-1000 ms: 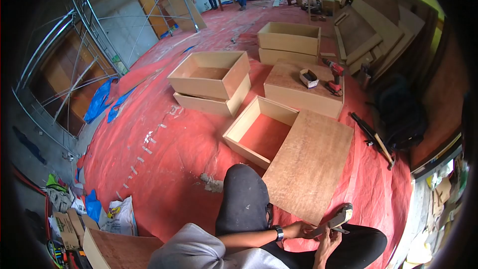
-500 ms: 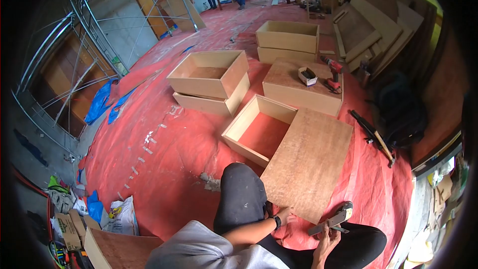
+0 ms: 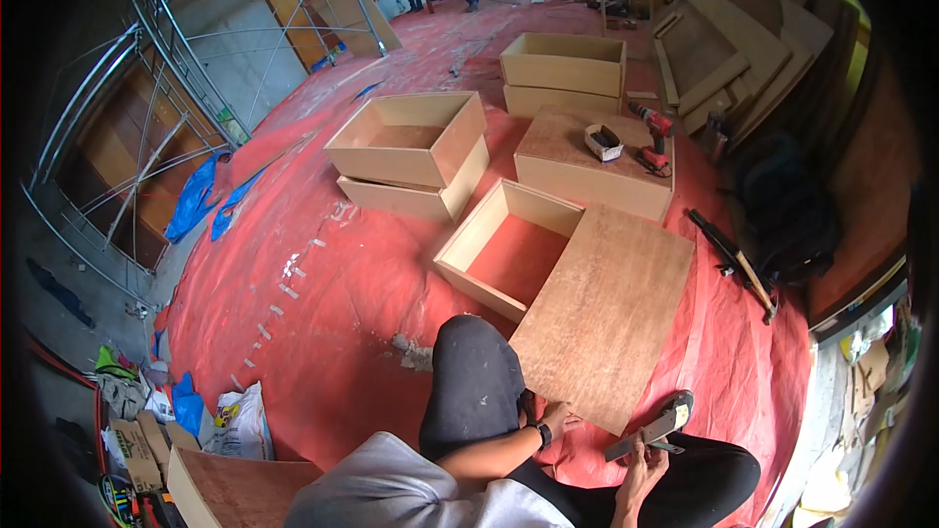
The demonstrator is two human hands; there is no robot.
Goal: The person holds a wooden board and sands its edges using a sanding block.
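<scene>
My left hand [image 3: 556,419], with a dark watch on the wrist, is at the near edge of a plywood panel [image 3: 606,318], its fingers curled against the edge. The panel lies partly over an open wooden box frame [image 3: 509,244]. My right hand [image 3: 643,467] grips a long grey-brown tool [image 3: 653,430] with a dark rounded far end; a short metal piece sticks out beside my fingers. Its exact kind is unclear. The tool is just right of the panel's near corner, above my folded leg.
Stacked wooden boxes [image 3: 406,142] stand ahead on the red sheet [image 3: 323,332]. A red drill [image 3: 655,142] and a small container [image 3: 603,143] rest on another box. A hammer [image 3: 753,284] lies right. Scaffolding [image 3: 147,88] rises left; several people work at the back.
My view has tilted slightly, so the boxes and panel sit a little higher in the picture. Both hands keep nearly the same place and hold.
</scene>
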